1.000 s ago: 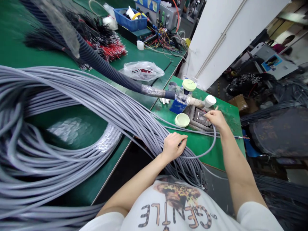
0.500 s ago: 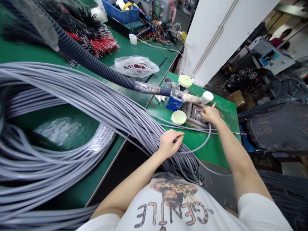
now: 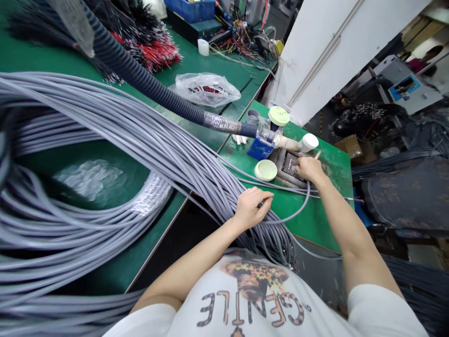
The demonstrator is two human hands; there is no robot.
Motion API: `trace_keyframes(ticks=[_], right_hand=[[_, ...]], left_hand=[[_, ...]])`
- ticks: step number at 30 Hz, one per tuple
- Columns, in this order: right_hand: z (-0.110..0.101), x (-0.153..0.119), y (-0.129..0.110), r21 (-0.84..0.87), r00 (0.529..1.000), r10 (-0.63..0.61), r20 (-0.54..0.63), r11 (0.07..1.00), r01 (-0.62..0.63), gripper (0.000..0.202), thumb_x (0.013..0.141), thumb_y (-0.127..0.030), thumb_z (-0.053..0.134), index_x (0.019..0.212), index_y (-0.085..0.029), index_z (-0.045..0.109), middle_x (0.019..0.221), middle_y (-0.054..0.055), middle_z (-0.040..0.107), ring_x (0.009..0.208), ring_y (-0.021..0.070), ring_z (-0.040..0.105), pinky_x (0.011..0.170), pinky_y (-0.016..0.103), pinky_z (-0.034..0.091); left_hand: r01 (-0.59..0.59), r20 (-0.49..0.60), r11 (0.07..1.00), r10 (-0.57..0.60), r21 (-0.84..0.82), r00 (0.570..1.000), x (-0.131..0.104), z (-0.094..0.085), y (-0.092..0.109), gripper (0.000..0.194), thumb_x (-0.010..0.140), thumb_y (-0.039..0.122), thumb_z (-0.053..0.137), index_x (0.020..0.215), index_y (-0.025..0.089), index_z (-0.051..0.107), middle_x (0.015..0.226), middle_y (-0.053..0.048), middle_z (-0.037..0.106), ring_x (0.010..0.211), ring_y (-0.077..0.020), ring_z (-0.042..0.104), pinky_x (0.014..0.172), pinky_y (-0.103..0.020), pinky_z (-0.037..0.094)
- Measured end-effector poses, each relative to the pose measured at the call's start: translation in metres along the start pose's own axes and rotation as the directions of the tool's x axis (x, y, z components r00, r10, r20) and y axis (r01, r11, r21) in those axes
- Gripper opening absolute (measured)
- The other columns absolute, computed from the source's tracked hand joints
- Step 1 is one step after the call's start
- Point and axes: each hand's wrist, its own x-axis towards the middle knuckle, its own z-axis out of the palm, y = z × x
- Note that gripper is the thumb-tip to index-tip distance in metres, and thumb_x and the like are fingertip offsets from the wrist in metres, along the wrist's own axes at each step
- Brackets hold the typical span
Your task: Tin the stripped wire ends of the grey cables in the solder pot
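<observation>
My right hand (image 3: 311, 169) is closed on a grey cable (image 3: 304, 206), at the edge of a small square pot with a shiny dark surface, which looks like a solder pot (image 3: 290, 164). Thin wire ends seem to reach over the pot, though my fingers partly cover them. From that hand the cable loops down and back toward the grey cable bundle (image 3: 196, 164). Resting on the bundle is my left hand (image 3: 253, 206), its fingers curled and the thumb against them, with nothing visible between the tips.
A ribbed hose (image 3: 168, 100) with a taped nozzle ends beside the pot. Around it stand a pale green round lid (image 3: 265, 170), a white cup (image 3: 309, 142), a yellow-lidded jar (image 3: 278, 116) and a blue box (image 3: 260, 148). A plastic bag (image 3: 207, 90) lies behind. One stripped cable end (image 3: 356, 199) overhangs the right edge.
The view has shifted slightly, so everything sits a little further right. Both hands keep their places, the right at the pot and the left on the bundle.
</observation>
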Motion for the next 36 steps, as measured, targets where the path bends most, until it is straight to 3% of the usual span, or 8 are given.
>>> trace_keyframes(ticks=[2,5,8,11,14,17,19,36], right_hand=[[-0.006,-0.009,0.010,0.067,0.998,0.030,-0.055,0.997,-0.026,0.027,0.082,-0.029,0.050,0.088,-0.013,0.070,0.090,0.016,0.071,0.086,0.0266,0.066,0.070,0.030,0.045],[-0.016,-0.038,0.024,0.464,0.983,0.055,-0.174,0.885,0.033,0.024,0.081,-0.035,0.054,0.075,-0.015,0.066,0.070,0.007,0.068,0.066,0.0178,0.061,0.060,0.025,0.041],[-0.021,-0.081,0.022,0.867,0.971,0.095,-0.219,0.475,0.149,0.025,0.081,-0.039,0.058,0.071,-0.016,0.061,0.059,0.001,0.062,0.051,0.0112,0.051,0.052,0.023,0.037],[-0.021,-0.120,0.001,0.973,0.967,0.149,-0.208,0.137,0.188,0.021,0.080,-0.035,0.063,0.071,-0.017,0.059,0.056,-0.002,0.058,0.051,0.0096,0.049,0.053,0.022,0.037],[-0.018,-0.145,-0.024,0.976,0.961,0.176,-0.212,-0.009,0.217,0.019,0.082,-0.032,0.063,0.071,-0.017,0.059,0.056,-0.003,0.057,0.053,0.0093,0.049,0.056,0.023,0.039],[-0.014,-0.159,-0.039,0.975,0.959,0.196,-0.206,-0.044,0.218,0.017,0.083,-0.032,0.063,0.074,-0.018,0.060,0.057,-0.003,0.057,0.054,0.0095,0.050,0.057,0.023,0.040],[-0.011,-0.165,-0.043,0.977,0.960,0.203,-0.195,-0.049,0.208,0.017,0.082,-0.033,0.064,0.075,-0.018,0.061,0.057,-0.003,0.058,0.054,0.0096,0.051,0.056,0.023,0.041],[0.002,-0.175,-0.055,0.974,0.935,0.304,-0.181,-0.079,0.214,0.016,0.082,-0.036,0.063,0.078,-0.020,0.062,0.063,-0.001,0.061,0.055,0.0110,0.053,0.054,0.024,0.044]], left_hand=[[0.003,-0.002,1.000,-0.003,0.001,1.000,-0.001,0.000,-0.001,0.015,0.087,0.021,0.055,0.094,0.019,0.068,0.073,-0.004,0.067,0.068,-0.0147,0.057,0.068,-0.030,0.043],[0.003,-0.011,1.000,-0.003,-0.011,1.000,0.000,-0.001,0.000,0.014,0.086,0.020,0.056,0.093,0.019,0.069,0.073,-0.004,0.067,0.067,-0.0147,0.057,0.067,-0.030,0.043],[0.045,-0.019,0.997,-0.046,-0.060,0.999,0.003,-0.001,0.004,0.013,0.085,0.021,0.058,0.091,0.019,0.070,0.073,-0.004,0.068,0.069,-0.0151,0.057,0.069,-0.030,0.043],[0.213,-0.024,0.944,-0.226,-0.251,0.974,0.011,0.006,0.015,0.012,0.083,0.025,0.062,0.087,0.019,0.072,0.075,-0.004,0.068,0.071,-0.0152,0.059,0.071,-0.030,0.045],[0.466,0.141,0.668,-0.481,-0.581,0.865,0.020,0.021,0.033,0.017,0.076,0.030,0.070,0.087,0.018,0.072,0.080,-0.004,0.070,0.071,-0.0142,0.061,0.071,-0.028,0.047],[0.557,0.319,0.325,-0.560,-0.764,0.765,0.027,0.037,0.049,0.026,0.068,0.032,0.077,0.087,0.016,0.072,0.078,-0.003,0.070,0.072,-0.0133,0.062,0.074,-0.028,0.047],[0.537,0.336,0.229,-0.569,-0.812,0.750,0.030,0.044,0.058,0.026,0.065,0.032,0.079,0.083,0.016,0.071,0.074,-0.002,0.069,0.070,-0.0121,0.061,0.075,-0.027,0.047],[0.539,0.323,0.247,-0.580,-0.805,0.748,0.021,0.059,0.058,0.019,0.072,0.032,0.075,0.072,0.014,0.068,0.069,0.000,0.064,0.064,-0.0087,0.053,0.066,-0.023,0.041]])
